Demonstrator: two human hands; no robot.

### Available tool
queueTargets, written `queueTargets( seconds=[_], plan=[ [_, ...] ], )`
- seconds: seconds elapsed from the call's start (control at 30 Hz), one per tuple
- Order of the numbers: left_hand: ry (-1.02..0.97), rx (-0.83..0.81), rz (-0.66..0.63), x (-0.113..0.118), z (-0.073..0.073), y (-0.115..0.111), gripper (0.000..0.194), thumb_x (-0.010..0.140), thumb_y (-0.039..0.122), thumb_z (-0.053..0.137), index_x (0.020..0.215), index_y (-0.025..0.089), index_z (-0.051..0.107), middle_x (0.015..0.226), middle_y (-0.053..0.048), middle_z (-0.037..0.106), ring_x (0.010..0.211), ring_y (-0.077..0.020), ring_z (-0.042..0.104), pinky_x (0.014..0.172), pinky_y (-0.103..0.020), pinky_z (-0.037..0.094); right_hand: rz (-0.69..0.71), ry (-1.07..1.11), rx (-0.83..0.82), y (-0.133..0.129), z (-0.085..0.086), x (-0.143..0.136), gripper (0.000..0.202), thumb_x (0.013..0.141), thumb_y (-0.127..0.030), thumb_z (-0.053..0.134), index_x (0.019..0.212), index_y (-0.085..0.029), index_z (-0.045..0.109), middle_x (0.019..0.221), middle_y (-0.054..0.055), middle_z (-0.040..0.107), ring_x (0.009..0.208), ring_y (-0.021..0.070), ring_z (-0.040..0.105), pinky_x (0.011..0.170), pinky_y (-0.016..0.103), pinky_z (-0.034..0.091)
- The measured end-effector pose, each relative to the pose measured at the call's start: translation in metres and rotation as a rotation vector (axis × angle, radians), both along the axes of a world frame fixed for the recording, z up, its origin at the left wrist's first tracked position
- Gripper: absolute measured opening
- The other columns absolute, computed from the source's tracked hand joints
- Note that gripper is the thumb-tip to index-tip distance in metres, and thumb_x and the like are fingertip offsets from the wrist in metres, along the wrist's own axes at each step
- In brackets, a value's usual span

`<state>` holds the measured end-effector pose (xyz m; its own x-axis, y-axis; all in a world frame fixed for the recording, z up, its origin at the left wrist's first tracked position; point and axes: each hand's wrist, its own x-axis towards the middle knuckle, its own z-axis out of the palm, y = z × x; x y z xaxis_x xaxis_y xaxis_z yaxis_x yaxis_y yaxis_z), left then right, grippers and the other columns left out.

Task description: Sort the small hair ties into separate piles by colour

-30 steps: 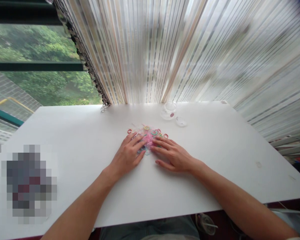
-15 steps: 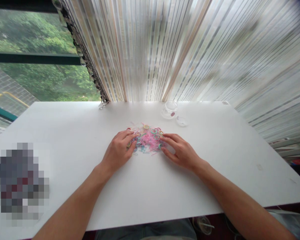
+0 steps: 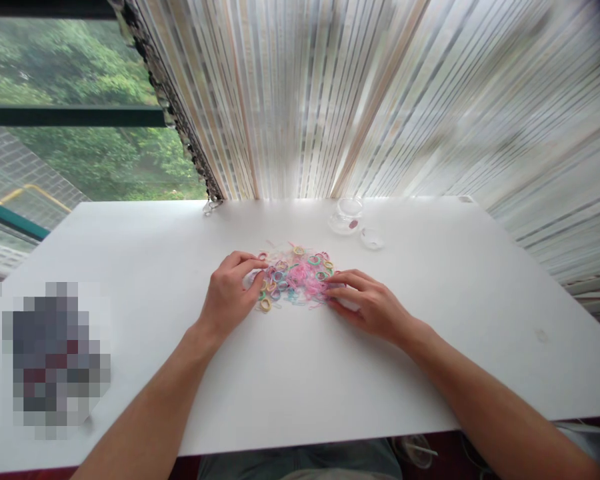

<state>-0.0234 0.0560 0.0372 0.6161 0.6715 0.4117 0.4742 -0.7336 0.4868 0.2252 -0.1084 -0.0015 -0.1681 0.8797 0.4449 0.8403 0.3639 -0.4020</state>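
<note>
Jar (image 3: 347, 220) and clear disc (image 3: 373, 239) sit beyond bands (image 3: 298, 274) flanked by left hand (image 3: 231, 288) and right hand (image 3: 373, 303), fingers apart.

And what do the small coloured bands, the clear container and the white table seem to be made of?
Small coloured bands: perhaps rubber or elastic fabric, being thin, soft-looking loops; finish too small to tell.
Clear container: glossy plastic or glass; see-through walls and glints fit both.
White table: maybe laminate, smooth with a faint sheen.
</note>
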Motion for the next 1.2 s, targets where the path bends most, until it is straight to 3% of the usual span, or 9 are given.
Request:
queueTargets(
  seconds=[0.13, 0.3, 0.4, 0.5, 0.63, 0.73, 0.87, 1.0, 1.2],
  plan=[
    [0.005, -0.033, 0.045, 0.000, 0.002, 0.000, 0.020, 0.090, 0.026, 0.059, 0.098, 0.021, 0.077, 0.094, -0.005, 0.067, 0.086, -0.0159, 0.064, 0.058, -0.022, 0.049, -0.118, 0.097, 0.071, -0.003, 0.008, 0.006, 0.023, 0.095, -0.026, 0.062, 0.116, -0.029, 0.070, 0.115, 0.009, 0.070, 0.104, 0.0255, 0.068, 0.087, 0.042, 0.059],
    [0.047, -0.075, 0.040, -0.003, 0.000, 0.006, 0.017, 0.087, 0.027, 0.060, 0.091, 0.020, 0.075, 0.082, -0.002, 0.067, 0.075, -0.0138, 0.062, 0.065, -0.023, 0.048, -0.230, 0.148, 0.111, -0.005, 0.013, 0.013, 0.011, 0.094, -0.024, 0.063, 0.100, -0.024, 0.073, 0.091, 0.007, 0.071, 0.082, 0.0209, 0.068, 0.074, 0.035, 0.056],
    [0.132, -0.124, 0.006, -0.006, -0.001, 0.009, 0.013, 0.085, 0.027, 0.061, 0.085, 0.020, 0.072, 0.075, 0.000, 0.067, 0.068, -0.0124, 0.058, 0.067, -0.025, 0.045, -0.164, 0.123, 0.004, -0.006, 0.010, 0.014, 0.010, 0.093, -0.023, 0.062, 0.091, -0.023, 0.071, 0.078, 0.005, 0.068, 0.071, 0.0182, 0.064, 0.065, 0.032, 0.052],
    [0.186, -0.159, 0.002, -0.007, 0.000, 0.010, 0.012, 0.084, 0.029, 0.061, 0.083, 0.020, 0.069, 0.072, 0.002, 0.066, 0.064, -0.0118, 0.056, 0.064, -0.024, 0.042, -0.082, 0.084, -0.083, -0.004, 0.006, 0.011, 0.011, 0.094, -0.024, 0.061, 0.096, -0.023, 0.071, 0.085, 0.007, 0.070, 0.078, 0.0202, 0.065, 0.070, 0.033, 0.053],
    [0.202, -0.160, 0.019, -0.009, 0.006, 0.007, 0.017, 0.087, 0.034, 0.058, 0.082, 0.020, 0.066, 0.068, 0.002, 0.065, 0.060, -0.0115, 0.055, 0.060, -0.024, 0.039, -0.076, 0.088, -0.053, -0.002, 0.004, 0.009, 0.017, 0.095, -0.027, 0.059, 0.107, -0.025, 0.071, 0.098, 0.009, 0.072, 0.090, 0.0237, 0.066, 0.078, 0.037, 0.055],
    [0.249, -0.158, -0.025, -0.011, 0.012, 0.005, 0.020, 0.087, 0.036, 0.057, 0.079, 0.020, 0.064, 0.067, 0.002, 0.064, 0.058, -0.0117, 0.054, 0.058, -0.023, 0.037, -0.115, 0.129, -0.015, -0.003, 0.006, 0.013, 0.013, 0.095, -0.026, 0.059, 0.100, -0.025, 0.071, 0.087, 0.007, 0.071, 0.081, 0.0216, 0.065, 0.072, 0.035, 0.053],
    [0.403, -0.182, -0.157, -0.014, 0.017, 0.000, 0.018, 0.081, 0.035, 0.061, 0.068, 0.022, 0.057, 0.062, 0.003, 0.062, 0.056, -0.0118, 0.052, 0.053, -0.024, 0.031, -0.101, 0.172, -0.096, -0.006, 0.009, 0.017, 0.011, 0.092, -0.022, 0.061, 0.086, -0.022, 0.070, 0.073, 0.003, 0.065, 0.066, 0.0163, 0.061, 0.063, 0.029, 0.050],
    [0.474, -0.179, -0.197, -0.016, 0.016, -0.002, 0.017, 0.076, 0.031, 0.063, 0.064, 0.022, 0.054, 0.059, 0.005, 0.059, 0.054, -0.0114, 0.049, 0.052, -0.024, 0.027, -0.050, 0.142, -0.132, -0.004, 0.004, 0.016, 0.011, 0.091, -0.022, 0.062, 0.091, -0.022, 0.073, 0.081, 0.006, 0.068, 0.073, 0.0174, 0.063, 0.067, 0.029, 0.051],
    [0.454, -0.240, -0.226, -0.015, 0.012, 0.004, 0.020, 0.083, 0.033, 0.060, 0.067, 0.022, 0.057, 0.060, 0.004, 0.060, 0.055, -0.0111, 0.052, 0.054, -0.023, 0.030, -0.079, 0.150, -0.087, -0.002, 0.003, 0.012, 0.015, 0.094, -0.024, 0.059, 0.093, -0.022, 0.074, 0.085, 0.007, 0.068, 0.075, 0.0177, 0.063, 0.066, 0.029, 0.051]
  ],
)
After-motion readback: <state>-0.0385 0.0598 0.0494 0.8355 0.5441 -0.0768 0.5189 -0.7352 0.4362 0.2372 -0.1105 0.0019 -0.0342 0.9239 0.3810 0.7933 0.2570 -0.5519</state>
